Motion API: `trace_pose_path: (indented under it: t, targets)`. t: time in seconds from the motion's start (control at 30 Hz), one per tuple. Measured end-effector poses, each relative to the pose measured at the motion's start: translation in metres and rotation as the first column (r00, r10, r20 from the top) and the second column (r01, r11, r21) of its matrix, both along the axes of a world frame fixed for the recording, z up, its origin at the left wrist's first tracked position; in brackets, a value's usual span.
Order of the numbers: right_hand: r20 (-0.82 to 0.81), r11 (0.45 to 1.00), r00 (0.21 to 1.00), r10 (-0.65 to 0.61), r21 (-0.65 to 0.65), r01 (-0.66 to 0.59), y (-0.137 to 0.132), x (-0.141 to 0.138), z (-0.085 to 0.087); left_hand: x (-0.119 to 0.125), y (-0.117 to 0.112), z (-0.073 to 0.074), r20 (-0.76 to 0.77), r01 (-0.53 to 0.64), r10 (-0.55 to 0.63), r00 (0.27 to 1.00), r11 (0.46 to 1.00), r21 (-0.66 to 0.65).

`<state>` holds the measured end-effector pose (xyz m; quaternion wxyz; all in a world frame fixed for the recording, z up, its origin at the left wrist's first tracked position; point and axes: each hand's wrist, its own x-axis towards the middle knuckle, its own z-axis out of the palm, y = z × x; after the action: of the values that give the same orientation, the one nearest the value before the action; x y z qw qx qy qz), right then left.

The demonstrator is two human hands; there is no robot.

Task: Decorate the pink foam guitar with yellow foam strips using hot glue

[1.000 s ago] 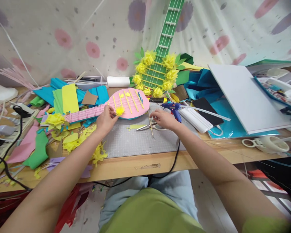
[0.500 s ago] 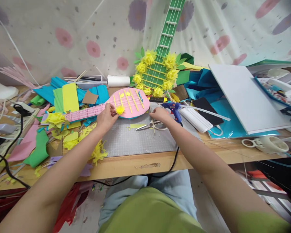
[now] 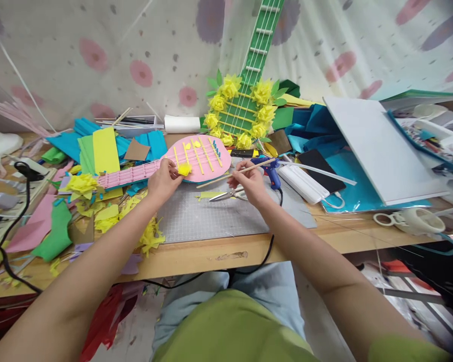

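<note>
Pinched in the fingers of my left hand [image 3: 165, 180] is a small yellow paper flower [image 3: 184, 169], held over the near edge of a pink paper guitar [image 3: 207, 171]. The guitar lies with its neck to the left, yellow strips and blue pegs on its body. My right hand [image 3: 248, 179] grips a thin wooden stick [image 3: 217, 180], whose left end points toward the guitar's near edge. Under that hand, scissors [image 3: 221, 196] lie partly hidden on the grey cutting mat [image 3: 204, 221]. A blue glue gun [image 3: 272, 176] rests just right of the hand.
Behind stands a green guitar [image 3: 245, 113] ringed with yellow flowers. Yellow paper scraps [image 3: 151, 236] and coloured sheets crowd the left. A white face mask [image 3: 304, 183], a black phone [image 3: 317, 168] and a white board [image 3: 381, 151] lie right. A black cord [image 3: 270, 251] crosses the table's front edge.
My right hand has picked up the wooden stick from over the scissors and turned it nearly level. The left hand still holds the flower in about the same place.
</note>
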<state>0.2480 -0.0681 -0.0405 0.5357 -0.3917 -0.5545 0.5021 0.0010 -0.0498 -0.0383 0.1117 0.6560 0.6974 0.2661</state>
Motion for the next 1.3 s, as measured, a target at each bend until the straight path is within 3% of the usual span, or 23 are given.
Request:
trace_pose_path:
  t: [0.2,0.37,0.67,0.93,1.1,1.3]
  targets:
    - [0.301,0.962,0.95,0.085,0.223,-0.157,-0.007,-0.025,-0.01,-0.001,0.0,0.007,0.013,0.029,-0.029,0.999,0.999,-0.025]
    - [0.492,0.914,0.87,0.001,0.353,-0.201,-0.008,-0.028,-0.017,0.001,-0.001,0.011,0.03,0.042,-0.041,0.999,0.999,-0.03]
    - [0.57,0.871,0.815,-0.104,0.447,-0.202,0.005,-0.027,-0.021,-0.003,0.002,0.012,0.057,0.075,-0.074,0.996,0.997,-0.019]
    - [0.593,0.849,0.794,-0.131,0.481,-0.22,-0.002,-0.023,-0.018,-0.006,0.008,0.014,0.147,0.078,-0.072,0.987,0.996,-0.032]
    - [0.695,0.767,0.693,-0.191,0.546,-0.336,0.001,-0.029,-0.019,-0.007,0.008,0.014,0.164,0.083,-0.077,0.983,0.996,-0.03]
    - [0.786,0.725,0.565,-0.249,0.539,-0.43,0.007,-0.036,-0.02,-0.007,0.007,0.016,0.142,0.052,-0.049,0.989,0.998,-0.021]
